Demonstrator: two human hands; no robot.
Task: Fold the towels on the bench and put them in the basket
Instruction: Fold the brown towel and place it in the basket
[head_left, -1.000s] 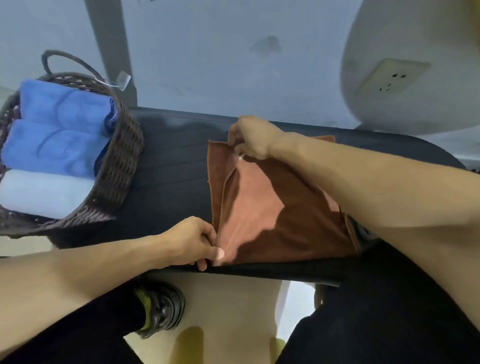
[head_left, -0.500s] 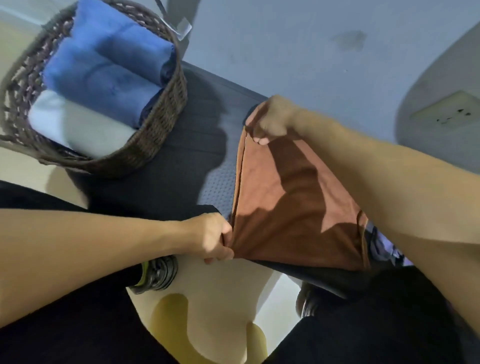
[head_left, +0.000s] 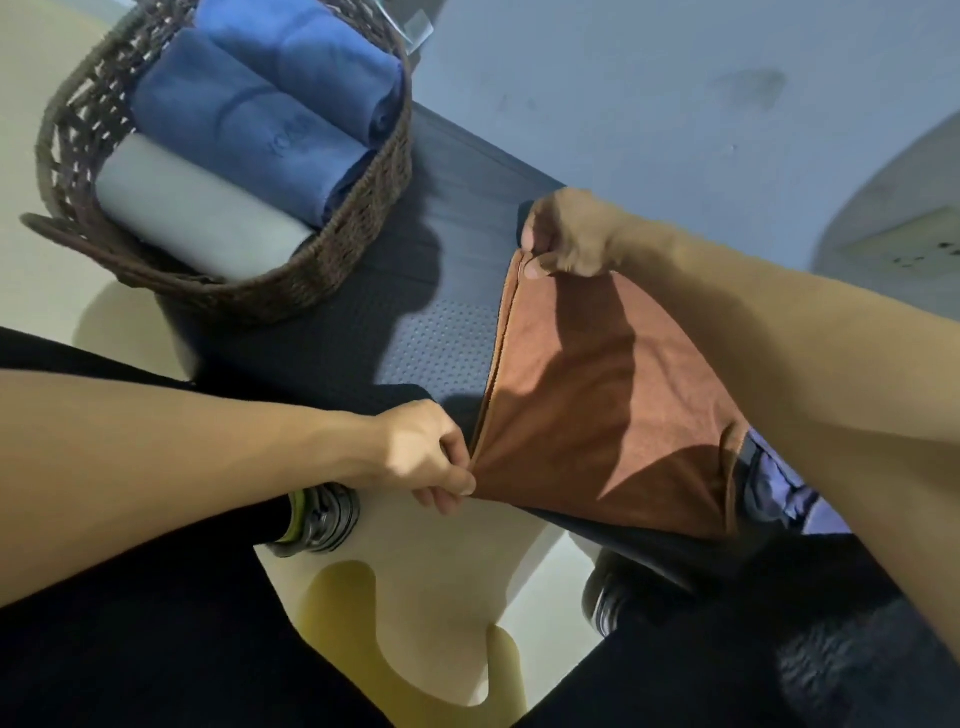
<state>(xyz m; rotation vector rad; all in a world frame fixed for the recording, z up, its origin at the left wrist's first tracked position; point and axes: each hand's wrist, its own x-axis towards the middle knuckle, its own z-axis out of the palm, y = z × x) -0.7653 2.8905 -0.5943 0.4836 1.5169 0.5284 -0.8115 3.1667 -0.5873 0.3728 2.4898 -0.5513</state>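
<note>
A folded brown towel (head_left: 597, 405) hangs stretched between my two hands above the dark bench (head_left: 447, 332). My left hand (head_left: 426, 457) pinches its near left corner. My right hand (head_left: 566, 234) pinches its far left corner, and my right forearm crosses over the towel's right side. A dark wicker basket (head_left: 322, 260) stands on the bench's left end, holding two rolled blue towels (head_left: 249, 104) and a rolled white towel (head_left: 192, 213).
A purple cloth (head_left: 784, 488) shows under my right forearm at the bench's right. My black-trousered legs and shoes (head_left: 317, 519) are below the bench on a pale floor with yellow markings. A grey wall with a socket (head_left: 914, 254) is behind.
The towel has been lifted off the bench by its left corners, and the view has tilted and swung so the basket sits higher and nearer the centre.
</note>
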